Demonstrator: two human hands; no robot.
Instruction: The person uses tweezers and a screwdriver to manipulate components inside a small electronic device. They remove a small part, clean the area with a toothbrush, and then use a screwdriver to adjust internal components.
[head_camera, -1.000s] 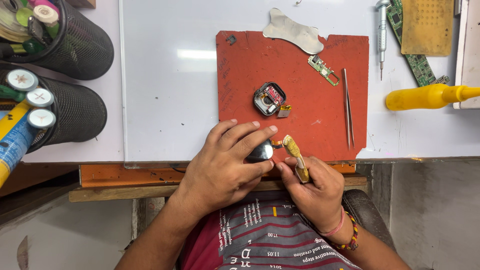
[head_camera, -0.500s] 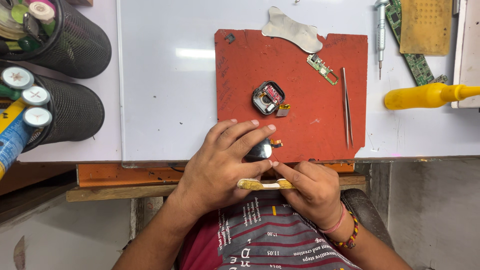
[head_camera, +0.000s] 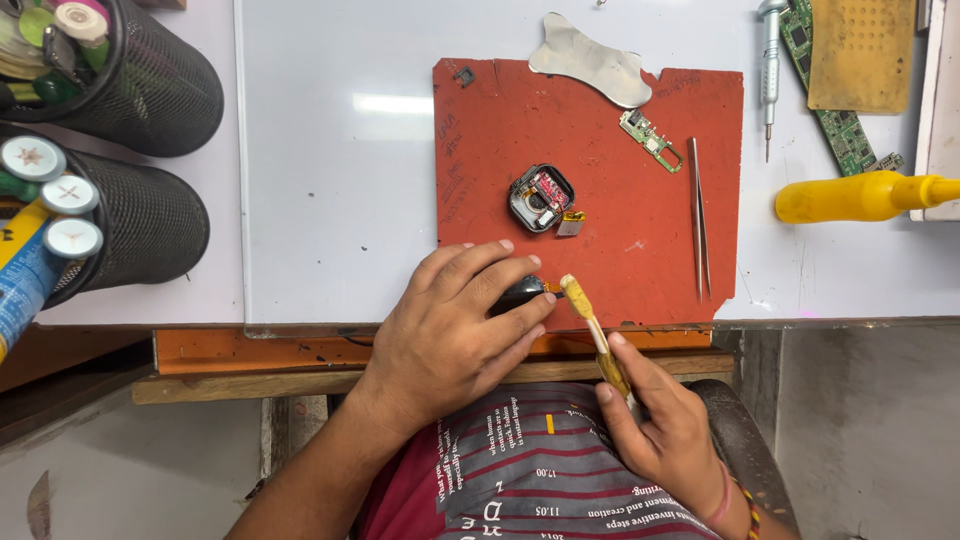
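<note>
Left hand (head_camera: 450, 330): I see it pressed flat over a small black part (head_camera: 520, 293) at the mat's (head_camera: 480, 150) near edge, fingers clamping it steady. Right hand (head_camera: 655, 430): fingers gripping a yellow tool (head_camera: 590, 320), tip meeting the part. Opened casing (head_camera: 541, 197): mid-mat, within reach. Mesh cups (head_camera: 150, 225): far left on the counter (head_camera: 320, 170), stuffed with tubes, clear of the work

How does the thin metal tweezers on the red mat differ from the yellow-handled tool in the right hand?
The thin metal tweezers lie untouched, upright in the picture; the yellow-handled tool is held in the right hand, slanted. The tweezers are bare grey metal, the tool yellow. Both are slender.
</note>
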